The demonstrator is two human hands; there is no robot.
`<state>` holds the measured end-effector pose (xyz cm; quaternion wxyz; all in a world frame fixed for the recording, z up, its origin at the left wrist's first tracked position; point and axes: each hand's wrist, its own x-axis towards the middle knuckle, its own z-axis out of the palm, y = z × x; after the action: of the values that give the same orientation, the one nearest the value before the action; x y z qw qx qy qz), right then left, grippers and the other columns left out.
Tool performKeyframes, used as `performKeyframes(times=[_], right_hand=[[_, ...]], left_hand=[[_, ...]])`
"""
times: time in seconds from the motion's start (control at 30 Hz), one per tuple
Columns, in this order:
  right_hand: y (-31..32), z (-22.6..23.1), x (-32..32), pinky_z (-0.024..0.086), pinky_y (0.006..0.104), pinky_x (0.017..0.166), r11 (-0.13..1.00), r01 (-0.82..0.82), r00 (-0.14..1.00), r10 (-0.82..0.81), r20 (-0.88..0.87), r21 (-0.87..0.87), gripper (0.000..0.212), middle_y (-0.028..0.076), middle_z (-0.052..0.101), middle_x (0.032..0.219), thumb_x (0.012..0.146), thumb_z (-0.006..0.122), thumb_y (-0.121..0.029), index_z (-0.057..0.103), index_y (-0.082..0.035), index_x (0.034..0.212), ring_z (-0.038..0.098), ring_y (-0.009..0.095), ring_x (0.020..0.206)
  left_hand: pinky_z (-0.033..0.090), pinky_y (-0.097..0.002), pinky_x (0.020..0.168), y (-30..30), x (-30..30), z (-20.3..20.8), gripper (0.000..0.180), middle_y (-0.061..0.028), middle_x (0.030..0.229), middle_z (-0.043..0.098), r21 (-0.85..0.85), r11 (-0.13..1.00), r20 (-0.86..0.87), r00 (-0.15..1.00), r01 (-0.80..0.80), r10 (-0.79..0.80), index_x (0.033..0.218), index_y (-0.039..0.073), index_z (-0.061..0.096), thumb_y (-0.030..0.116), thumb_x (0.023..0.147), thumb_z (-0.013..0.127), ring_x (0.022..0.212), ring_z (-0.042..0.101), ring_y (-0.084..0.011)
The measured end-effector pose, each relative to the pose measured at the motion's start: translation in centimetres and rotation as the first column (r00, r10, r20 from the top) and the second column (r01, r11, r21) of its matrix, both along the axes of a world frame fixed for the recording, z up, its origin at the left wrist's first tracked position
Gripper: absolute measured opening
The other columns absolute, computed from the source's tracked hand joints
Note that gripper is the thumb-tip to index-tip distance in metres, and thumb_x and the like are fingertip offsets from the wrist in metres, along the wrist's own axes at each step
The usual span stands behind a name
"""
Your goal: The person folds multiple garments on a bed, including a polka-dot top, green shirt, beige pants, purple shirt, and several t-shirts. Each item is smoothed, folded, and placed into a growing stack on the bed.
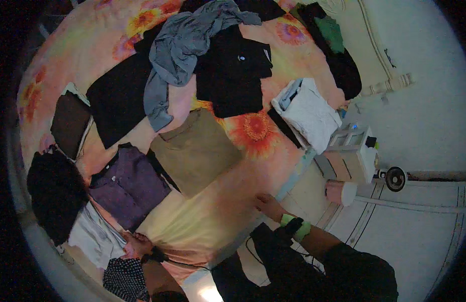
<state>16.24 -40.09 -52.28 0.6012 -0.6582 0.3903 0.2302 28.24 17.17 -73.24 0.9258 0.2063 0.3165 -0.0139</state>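
Note:
My left hand (pixel 137 245) is at the near left edge of the bed, its fingers curled against the right edge of a white folded garment (pixel 96 235). What lies between the fingers is hidden. A dark dotted cloth (pixel 125 278) is beside that wrist, and a purple folded shirt (pixel 130 185) lies just above the hand. My right hand (pixel 269 205) hovers by the bed's near right edge, fingers loosely apart and holding nothing. An olive-brown folded T-shirt (pixel 197 151) lies up and left of it. Both wrists wear dark bands; the right one also has a light green cuff.
Black clothes (pixel 233 73), a crumpled grey garment (pixel 180 48) and a white folded stack (pixel 311 113) lie across the flowered bedsheet (pixel 208 221). Right of the bed stand a white drawer unit (pixel 351 156), a pink-and-white container (pixel 341 193) and a small fan (pixel 395 179). A cable runs from my left wrist.

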Motion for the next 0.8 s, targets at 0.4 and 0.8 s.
performKeyframes(times=[0.4,0.8], right_hand=[[-4.5,2.4,-13.2,0.045,0.0327,0.067,0.991,-0.123,0.989,0.127,-0.072,0.062,0.027,0.004,0.057,0.078,0.1,0.057,-0.029,0.058,-0.005,0.088,0.052,0.013,0.072],[2.2,11.3,-27.9,0.043,0.0355,0.059,0.968,-0.011,1.0,0.008,0.013,0.251,0.032,0.006,0.058,0.078,0.096,0.062,-0.038,0.058,-0.006,0.089,0.052,0.017,0.066]], left_hand=[[0.049,-0.0296,0.066,-5.5,0.9,6.8,0.025,-0.0045,0.082,0.057,0.031,0.841,0.0,0.841,0.54,-0.541,0.095,0.008,0.057,0.032,0.1,0.054,0.073,0.056,-0.0182],[0.048,-0.0287,0.049,-20.3,-16.1,19.4,0.032,-0.0042,0.072,0.064,0.33,0.06,-0.261,0.152,0.942,-0.953,0.089,0.007,0.063,0.036,0.099,0.057,0.058,0.06,-0.0142]])
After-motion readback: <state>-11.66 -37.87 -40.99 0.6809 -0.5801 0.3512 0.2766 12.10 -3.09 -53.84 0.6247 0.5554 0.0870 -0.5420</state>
